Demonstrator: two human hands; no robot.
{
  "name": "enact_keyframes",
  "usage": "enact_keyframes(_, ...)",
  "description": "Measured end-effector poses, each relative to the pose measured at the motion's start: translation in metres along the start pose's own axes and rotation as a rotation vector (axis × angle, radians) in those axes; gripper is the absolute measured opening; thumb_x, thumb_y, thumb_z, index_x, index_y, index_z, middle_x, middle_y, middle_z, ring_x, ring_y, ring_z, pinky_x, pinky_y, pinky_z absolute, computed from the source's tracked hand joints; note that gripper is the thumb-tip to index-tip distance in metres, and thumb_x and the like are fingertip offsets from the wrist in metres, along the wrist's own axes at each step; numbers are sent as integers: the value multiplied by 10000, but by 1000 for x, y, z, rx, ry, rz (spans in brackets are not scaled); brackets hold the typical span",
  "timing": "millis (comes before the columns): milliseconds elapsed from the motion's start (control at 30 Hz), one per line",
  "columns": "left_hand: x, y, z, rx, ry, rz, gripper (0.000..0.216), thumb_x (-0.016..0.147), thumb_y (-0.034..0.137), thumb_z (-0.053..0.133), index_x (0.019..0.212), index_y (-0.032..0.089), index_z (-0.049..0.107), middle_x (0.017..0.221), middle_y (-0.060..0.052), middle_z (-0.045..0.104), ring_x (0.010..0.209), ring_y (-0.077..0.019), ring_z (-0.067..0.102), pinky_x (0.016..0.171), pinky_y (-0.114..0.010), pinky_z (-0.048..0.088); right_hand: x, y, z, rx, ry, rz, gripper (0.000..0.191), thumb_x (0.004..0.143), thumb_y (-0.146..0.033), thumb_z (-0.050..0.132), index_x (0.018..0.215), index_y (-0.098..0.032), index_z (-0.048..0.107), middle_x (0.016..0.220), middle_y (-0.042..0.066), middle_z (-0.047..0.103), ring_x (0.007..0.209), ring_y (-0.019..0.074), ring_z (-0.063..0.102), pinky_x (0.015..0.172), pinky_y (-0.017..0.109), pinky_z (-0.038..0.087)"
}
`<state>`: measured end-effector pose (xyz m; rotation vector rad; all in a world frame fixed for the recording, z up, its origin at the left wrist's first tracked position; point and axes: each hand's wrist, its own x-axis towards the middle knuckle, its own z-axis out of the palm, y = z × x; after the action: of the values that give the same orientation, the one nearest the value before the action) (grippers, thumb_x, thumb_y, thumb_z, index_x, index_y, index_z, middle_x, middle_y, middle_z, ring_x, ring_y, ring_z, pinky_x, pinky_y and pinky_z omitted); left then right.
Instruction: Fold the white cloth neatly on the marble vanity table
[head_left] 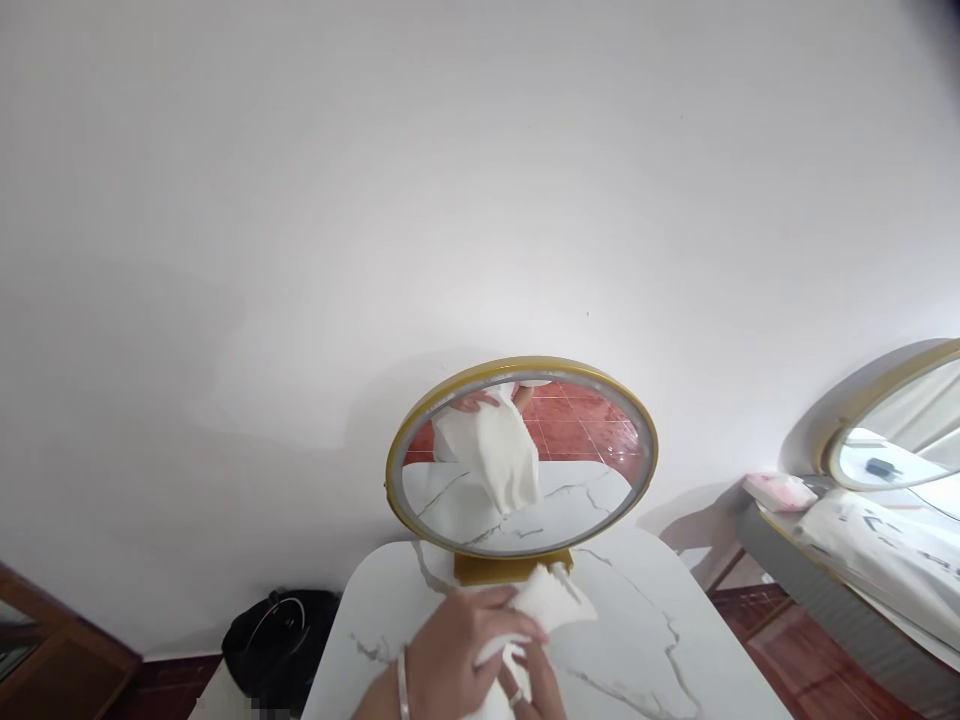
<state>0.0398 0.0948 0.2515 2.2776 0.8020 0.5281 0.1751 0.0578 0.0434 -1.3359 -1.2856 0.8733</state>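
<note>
Both hands meet low in the middle of the view, over a white marble table (652,640). My left hand (457,655), with a bangle at the wrist, is closed around a white paper tissue (551,598). My right hand (536,690), wearing a ring, sits just under it and also grips the tissue from below. Right behind the hands stands a round gold-framed mirror (523,455) on a gold base. Its glass reflects the tissue, a hand and the table top.
A plain white wall fills the background. A black bag (277,645) lies on the floor at the left, beside a wooden cabinet (45,660). On the right, a second marble table (862,570) carries another gold-framed mirror (896,420) and a pink tissue pack (780,490).
</note>
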Motion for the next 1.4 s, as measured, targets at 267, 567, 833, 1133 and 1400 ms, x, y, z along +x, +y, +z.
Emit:
enact_keyframes(267,105,47,-176,372,529,267,277,828,214,562,1076,249,681,1079,18,706,846,-144,634,1066,-394,403,124,-183,-73,445,86,-309,643,847,-706,363,1180,-207,593,1135,129,658,1076,299,606,971,489,451)
enact_keyframes(567,181,22,-160,904,809,31,323,928,287,434,882,133,714,1312,-175,485,1251,-336,427,981,-492,418,194,-209,-97,214,491,-412,590,894,-611,392,1360,-260,483,1368,127,484,1284,301,440,1065,557,302)
enact_keyframes(833,207,18,-108,1120,728,292,414,957,326,420,1340,188,491,1241,-108,615,1114,-263,548,946,-434,426,204,-162,-74,-367,694,-357,695,928,-602,346,1516,-280,161,1582,122,-96,1448,368,-59,1081,682,69)
enact_keyframes(1133,197,-9,-123,976,916,411,305,937,217,490,1211,282,606,1186,-22,683,1099,-171,602,914,-339,457,229,-185,-53,-613,776,-623,664,960,-492,348,1523,-220,124,1580,160,-92,1439,388,-88,1048,724,96)
enact_keyframes(1400,86,-102,-116,448,1249,36,457,930,411,479,1332,197,513,1274,-113,623,1170,-229,588,970,-392,491,230,-193,0,-865,401,-1000,652,910,-429,509,1496,-335,239,1590,116,77,1438,408,74,1055,724,98)
